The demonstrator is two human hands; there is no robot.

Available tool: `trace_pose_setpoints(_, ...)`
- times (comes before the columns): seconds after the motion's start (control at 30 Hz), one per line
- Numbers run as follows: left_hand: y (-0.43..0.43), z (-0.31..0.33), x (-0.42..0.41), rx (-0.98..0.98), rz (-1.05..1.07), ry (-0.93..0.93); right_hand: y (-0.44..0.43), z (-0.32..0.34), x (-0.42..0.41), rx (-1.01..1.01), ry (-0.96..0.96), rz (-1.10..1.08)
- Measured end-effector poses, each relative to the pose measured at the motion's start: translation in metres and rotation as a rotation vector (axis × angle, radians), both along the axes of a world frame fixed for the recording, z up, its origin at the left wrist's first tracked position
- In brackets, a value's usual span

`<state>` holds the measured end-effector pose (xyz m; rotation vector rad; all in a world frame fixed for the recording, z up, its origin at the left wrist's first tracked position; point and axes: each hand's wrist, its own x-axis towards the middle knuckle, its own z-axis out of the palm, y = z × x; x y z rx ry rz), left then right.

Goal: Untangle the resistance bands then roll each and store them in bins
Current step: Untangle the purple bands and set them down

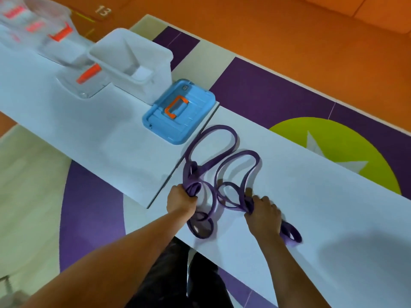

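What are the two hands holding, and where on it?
The tangled purple resistance bands: left hand grips a bunch of loops, right hand grips another bunch nearby.

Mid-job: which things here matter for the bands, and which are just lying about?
For the job: bands, tangled, in the grip of left hand and right hand; white bin, open; clear bins.
Lying about: blue lid, flat on the table; floor mat.
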<state>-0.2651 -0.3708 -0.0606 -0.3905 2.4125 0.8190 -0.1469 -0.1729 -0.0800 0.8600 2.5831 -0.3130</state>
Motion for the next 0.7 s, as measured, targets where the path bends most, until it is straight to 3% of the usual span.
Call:
trace_pose_setpoints(0.1, -0.014, 0.018, -0.001, 0.011, -0.080, 0.048, 0.001, 0.007, 0.009, -0.031, 0.061, -0.087)
trace_pose_setpoints(0.37, -0.056, 0.088, -0.002, 0.183, -0.108, 0.221, -0.021, 0.063, -0.023, -0.066, 0.500, -0.178)
trace_pose_setpoints(0.7, -0.124, 0.163, -0.042, 0.346, 0.012, 0.388, -0.081, 0.134, -0.108, -0.150, 0.606, -0.119)
